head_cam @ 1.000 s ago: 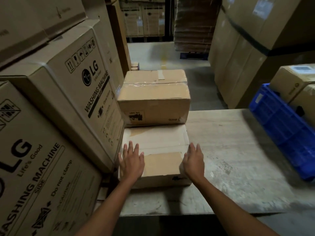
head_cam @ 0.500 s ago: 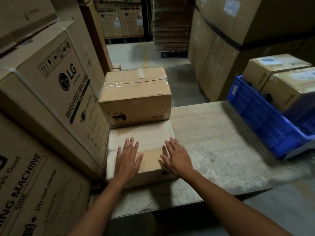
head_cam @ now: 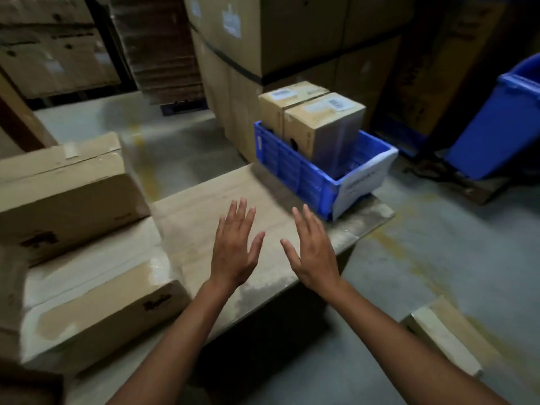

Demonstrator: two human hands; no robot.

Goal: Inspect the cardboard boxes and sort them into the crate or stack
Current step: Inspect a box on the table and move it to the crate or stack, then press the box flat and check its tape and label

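Note:
Two cardboard boxes lie at the left of the wooden table (head_cam: 204, 200): a flat near box (head_cam: 96, 302) and a taller taped box (head_cam: 64, 188) behind it. A blue crate (head_cam: 306, 176) stands at the table's far right corner with two labelled boxes (head_cam: 321, 124) upright inside it. My left hand (head_cam: 236, 247) and my right hand (head_cam: 314, 249) hover over the bare middle of the table, fingers straight and spread, holding nothing. Both hands are between the left boxes and the crate.
Large stacked cartons (head_cam: 277, 39) rise behind the crate. A big blue bin (head_cam: 496, 118) leans at the far right. A flat box (head_cam: 444, 337) lies on the concrete floor at lower right. More cartons fill the back left.
Both hands have lifted off the flat near box and moved right over the bare table. The view has swung right, bringing the crate to the centre.

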